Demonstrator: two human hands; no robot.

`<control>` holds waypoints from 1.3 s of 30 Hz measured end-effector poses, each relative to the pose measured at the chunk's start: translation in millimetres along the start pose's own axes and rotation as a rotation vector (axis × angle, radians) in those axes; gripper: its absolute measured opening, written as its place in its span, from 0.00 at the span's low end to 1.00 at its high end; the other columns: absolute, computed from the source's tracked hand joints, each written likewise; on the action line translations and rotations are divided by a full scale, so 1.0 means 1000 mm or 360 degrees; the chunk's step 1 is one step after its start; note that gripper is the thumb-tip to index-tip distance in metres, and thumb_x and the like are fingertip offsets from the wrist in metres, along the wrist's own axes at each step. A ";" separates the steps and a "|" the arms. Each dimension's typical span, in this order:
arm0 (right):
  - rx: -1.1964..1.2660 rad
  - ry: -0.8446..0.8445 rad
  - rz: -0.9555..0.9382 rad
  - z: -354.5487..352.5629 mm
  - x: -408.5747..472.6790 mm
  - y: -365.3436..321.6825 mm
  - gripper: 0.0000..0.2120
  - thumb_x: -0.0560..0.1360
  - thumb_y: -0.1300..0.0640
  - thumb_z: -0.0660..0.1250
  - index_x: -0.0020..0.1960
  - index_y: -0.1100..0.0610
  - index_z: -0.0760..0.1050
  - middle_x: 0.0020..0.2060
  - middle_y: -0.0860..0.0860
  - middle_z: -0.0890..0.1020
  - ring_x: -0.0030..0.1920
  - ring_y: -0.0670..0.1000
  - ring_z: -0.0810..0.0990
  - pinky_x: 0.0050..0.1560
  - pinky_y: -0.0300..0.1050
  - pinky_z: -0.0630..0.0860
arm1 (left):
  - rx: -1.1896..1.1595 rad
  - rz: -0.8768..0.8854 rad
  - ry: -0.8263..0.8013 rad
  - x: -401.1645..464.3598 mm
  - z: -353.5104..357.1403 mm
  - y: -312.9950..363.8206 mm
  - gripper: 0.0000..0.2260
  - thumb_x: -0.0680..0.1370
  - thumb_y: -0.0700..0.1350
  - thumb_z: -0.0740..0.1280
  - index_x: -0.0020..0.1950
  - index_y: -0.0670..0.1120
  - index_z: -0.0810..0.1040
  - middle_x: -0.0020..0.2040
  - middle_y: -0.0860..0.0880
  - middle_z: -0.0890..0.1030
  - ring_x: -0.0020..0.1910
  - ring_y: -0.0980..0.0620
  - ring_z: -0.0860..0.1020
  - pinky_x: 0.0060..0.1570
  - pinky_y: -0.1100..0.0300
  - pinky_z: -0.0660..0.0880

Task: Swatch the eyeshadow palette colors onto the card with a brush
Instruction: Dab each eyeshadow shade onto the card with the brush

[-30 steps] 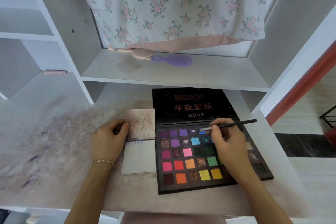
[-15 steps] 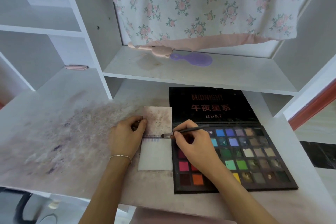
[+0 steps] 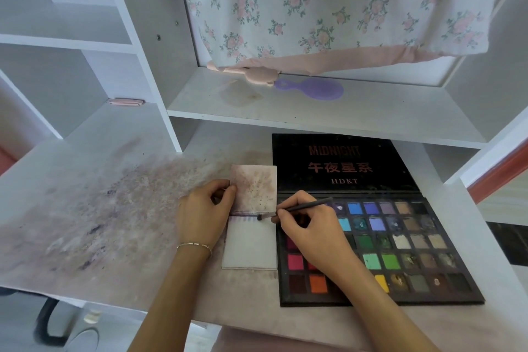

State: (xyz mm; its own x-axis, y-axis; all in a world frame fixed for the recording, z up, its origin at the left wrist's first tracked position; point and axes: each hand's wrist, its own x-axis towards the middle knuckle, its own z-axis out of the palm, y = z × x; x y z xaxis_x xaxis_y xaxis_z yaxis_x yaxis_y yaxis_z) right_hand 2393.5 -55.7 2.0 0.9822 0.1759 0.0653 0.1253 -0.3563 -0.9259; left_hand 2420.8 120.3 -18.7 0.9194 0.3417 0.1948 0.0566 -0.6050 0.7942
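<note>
The right hand [image 3: 311,233] pinches the brush [image 3: 297,208], tip at the card's [image 3: 250,246] top edge just left; left hand [image 3: 204,213] pinches the card's upper leaf. Short, light strokes should keep swatches separate.

Stained desk [image 3: 114,208]: palette [image 3: 400,251], card [image 3: 251,248].

My right hand [image 3: 310,233] pinches the brush [image 3: 297,208], its tip touching the top edge of the card [image 3: 250,248], where a row of faint purple strokes runs. My left hand [image 3: 204,214] holds the stained upper card [image 3: 254,187], just above the card. The palette [image 3: 400,251] lies open just right of the card, its lid flat behind. A purple comb [image 3: 314,89] sits on the shelf [image 3: 371,114] above the card.
</note>
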 end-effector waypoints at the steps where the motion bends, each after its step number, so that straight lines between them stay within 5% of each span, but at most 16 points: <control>1: -0.0025 -0.0005 0.0003 0.000 0.000 0.000 0.06 0.74 0.59 0.65 0.40 0.50 0.73 0.37 0.47 0.83 0.40 0.43 0.80 0.40 0.35 0.77 | 0.0001 0.0002 0.0006 0.000 0.000 0.000 0.06 0.73 0.46 0.68 0.47 0.48 0.83 0.38 0.53 0.80 0.39 0.51 0.78 0.43 0.58 0.74; 8: -0.0075 -0.0026 0.0016 0.000 -0.002 0.002 0.05 0.74 0.58 0.64 0.40 0.49 0.73 0.37 0.50 0.83 0.40 0.47 0.80 0.41 0.41 0.78 | 0.0036 0.0040 0.0018 0.000 0.000 -0.003 0.07 0.74 0.47 0.68 0.48 0.48 0.83 0.36 0.55 0.78 0.37 0.54 0.76 0.40 0.63 0.70; 23: -0.0089 -0.0040 0.0038 -0.001 -0.001 0.000 0.05 0.74 0.59 0.64 0.41 0.51 0.73 0.37 0.51 0.82 0.30 0.40 0.74 0.29 0.31 0.70 | 0.0028 0.0061 0.0045 0.001 0.001 -0.003 0.06 0.73 0.46 0.68 0.47 0.48 0.83 0.35 0.56 0.78 0.36 0.55 0.76 0.42 0.61 0.71; 39: -0.0084 -0.0035 0.0023 0.000 0.000 0.000 0.05 0.74 0.59 0.64 0.41 0.51 0.73 0.37 0.49 0.82 0.34 0.39 0.76 0.32 0.29 0.71 | 0.0015 0.0047 0.0034 0.000 0.002 -0.003 0.06 0.73 0.45 0.69 0.48 0.47 0.83 0.37 0.55 0.78 0.38 0.53 0.76 0.44 0.61 0.72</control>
State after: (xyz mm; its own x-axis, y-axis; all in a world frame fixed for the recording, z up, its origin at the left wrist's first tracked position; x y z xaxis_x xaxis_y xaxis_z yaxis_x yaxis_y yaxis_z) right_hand 2393.5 -56.2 1.7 0.9807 0.1907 0.0434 0.1192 -0.4065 -0.9058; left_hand 2421.2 120.9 -22.5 0.9121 0.3390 0.2306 0.0332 -0.6215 0.7827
